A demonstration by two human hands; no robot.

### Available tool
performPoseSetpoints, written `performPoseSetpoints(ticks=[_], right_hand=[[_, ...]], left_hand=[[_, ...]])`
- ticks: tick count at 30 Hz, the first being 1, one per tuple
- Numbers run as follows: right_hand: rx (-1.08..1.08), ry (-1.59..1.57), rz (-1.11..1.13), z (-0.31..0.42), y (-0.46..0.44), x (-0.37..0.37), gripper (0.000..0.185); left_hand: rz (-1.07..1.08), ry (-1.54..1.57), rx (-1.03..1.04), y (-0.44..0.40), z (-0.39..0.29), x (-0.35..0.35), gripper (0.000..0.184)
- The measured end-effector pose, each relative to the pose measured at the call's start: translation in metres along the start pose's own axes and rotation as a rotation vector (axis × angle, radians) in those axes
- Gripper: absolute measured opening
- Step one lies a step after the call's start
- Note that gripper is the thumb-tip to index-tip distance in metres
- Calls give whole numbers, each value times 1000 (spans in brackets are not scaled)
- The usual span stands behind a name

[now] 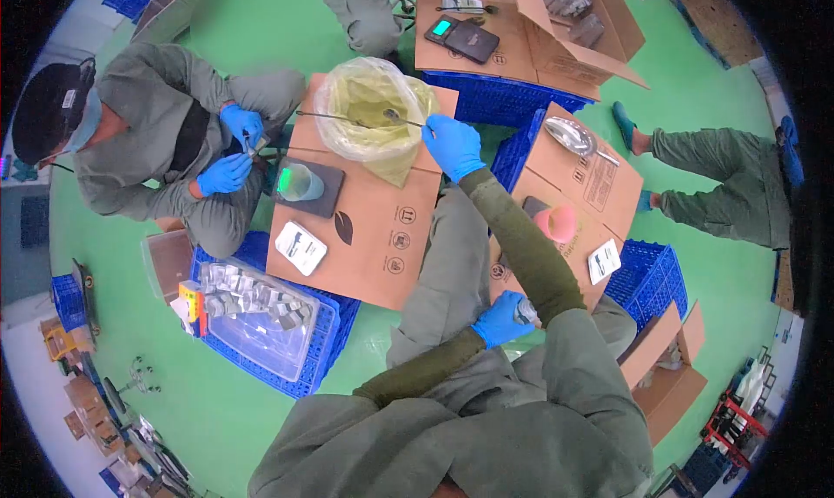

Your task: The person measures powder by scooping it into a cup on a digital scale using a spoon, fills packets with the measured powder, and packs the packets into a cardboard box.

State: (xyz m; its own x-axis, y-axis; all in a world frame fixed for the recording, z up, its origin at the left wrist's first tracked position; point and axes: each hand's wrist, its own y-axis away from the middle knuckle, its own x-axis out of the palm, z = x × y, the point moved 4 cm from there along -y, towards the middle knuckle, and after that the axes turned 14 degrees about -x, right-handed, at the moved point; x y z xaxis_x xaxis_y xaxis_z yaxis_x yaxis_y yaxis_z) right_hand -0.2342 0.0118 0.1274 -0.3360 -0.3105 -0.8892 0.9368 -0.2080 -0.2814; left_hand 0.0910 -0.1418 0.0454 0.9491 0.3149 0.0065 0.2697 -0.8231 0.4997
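My right hand [453, 147] is closed around the handle of a long spoon [402, 118], whose bowl hangs over a plastic-lined tub [327, 107] holding yellowish-green powder. A second long-handled spoon [323, 114] lies across the tub's far left part. My left hand [504, 321], low near my lap, grips a small clear jar [525, 311]; its contents are hard to make out. Right of my right arm, a pink cup [557, 224] stands on a dark scale [532, 207]. A translucent cup [301, 183] rests on another scale [327, 199] with a lit green display.
Cardboard [373, 246] tops blue crates. A clear bin [261, 337] holds several small packets. A metal scoop [571, 137] lies at the right. A co-worker [169, 133] sits at left, gloved hands on a small item; another person's legs [712, 181] are at right.
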Motion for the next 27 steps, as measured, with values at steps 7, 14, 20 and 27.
performPoseSetpoints(ticks=[7, 14, 20, 27], right_hand=[[67, 11, 94, -8, -24, 44, 23], [216, -167, 4, -20, -20, 41, 27], [344, -511, -101, -32, -8, 21, 31], [318, -498, -164, -28, -2, -1, 30]], left_hand=[[-122, -88, 41, 5, -6, -5, 57], [-101, -70, 41, 3, -2, -3, 52], [-114, -58, 38, 0, 0, -2, 52], [-5, -59, -77, 1, -1, -6, 64]])
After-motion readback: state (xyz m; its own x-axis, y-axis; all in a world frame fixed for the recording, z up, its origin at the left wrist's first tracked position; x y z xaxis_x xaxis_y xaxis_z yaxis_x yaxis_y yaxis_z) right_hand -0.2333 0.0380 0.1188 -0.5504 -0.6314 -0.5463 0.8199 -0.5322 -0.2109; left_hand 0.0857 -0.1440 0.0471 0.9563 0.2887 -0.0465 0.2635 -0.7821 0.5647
